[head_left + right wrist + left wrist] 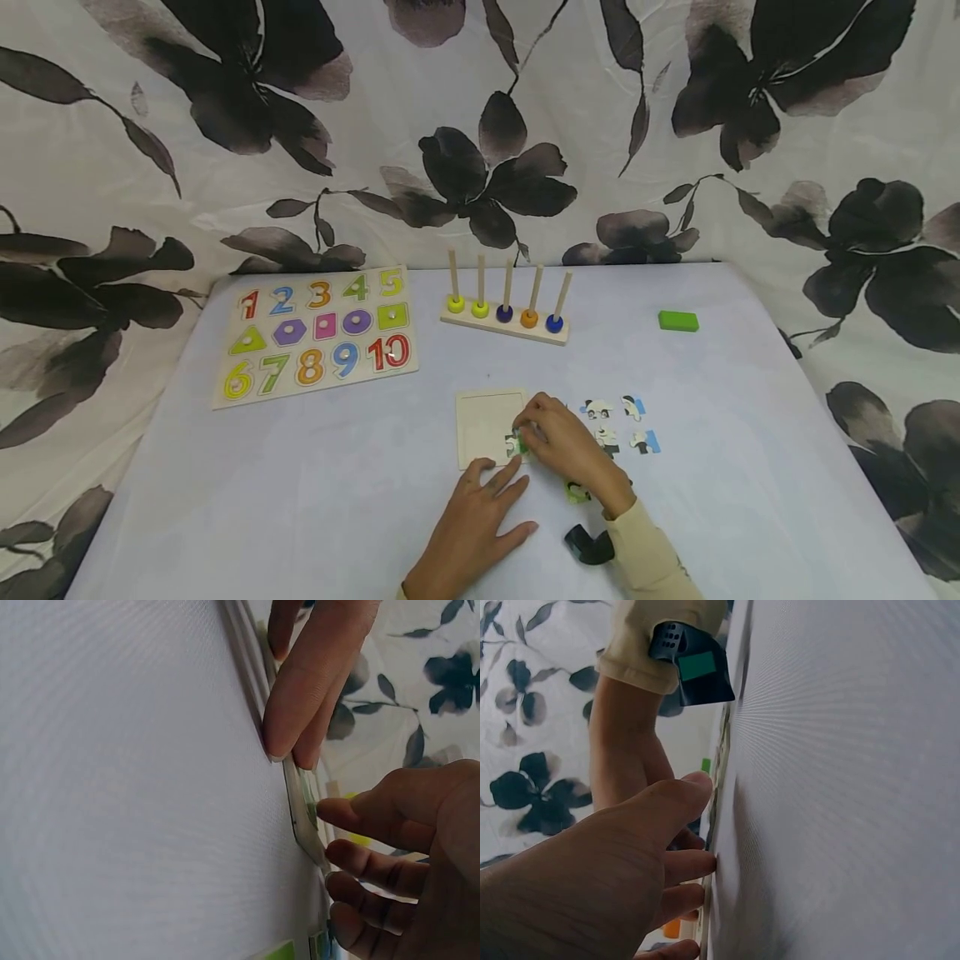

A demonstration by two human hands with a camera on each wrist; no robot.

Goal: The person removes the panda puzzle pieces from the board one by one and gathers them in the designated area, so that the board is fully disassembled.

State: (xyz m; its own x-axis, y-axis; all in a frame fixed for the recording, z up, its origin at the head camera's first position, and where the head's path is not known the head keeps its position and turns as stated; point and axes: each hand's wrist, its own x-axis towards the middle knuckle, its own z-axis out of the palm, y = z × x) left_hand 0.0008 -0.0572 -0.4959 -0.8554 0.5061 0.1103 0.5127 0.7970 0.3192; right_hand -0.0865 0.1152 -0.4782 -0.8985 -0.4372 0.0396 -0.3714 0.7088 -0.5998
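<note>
A square wooden puzzle tray (480,417) lies near the middle of the table. My right hand (562,442) is over its right edge, pinching a small green-and-white jigsaw piece (522,445) at the lower right corner; the fingers partly hide it. A black-and-white piece (512,447) shows beside it in that corner. At the tray's near edge, my left hand (476,517) has its fingers spread, with fingertips touching the rim. Right of the tray lie several loose panda pieces, among them a panda-face piece (597,408) and a blue-edged piece (645,442).
A wooden number board (322,325) lies at the back left. Beside it stands a peg stacker (504,322) with coloured rings. A green block (678,321) is at the back right. Near my right forearm lies a green piece (576,492), with a black wrist device (588,546) close by.
</note>
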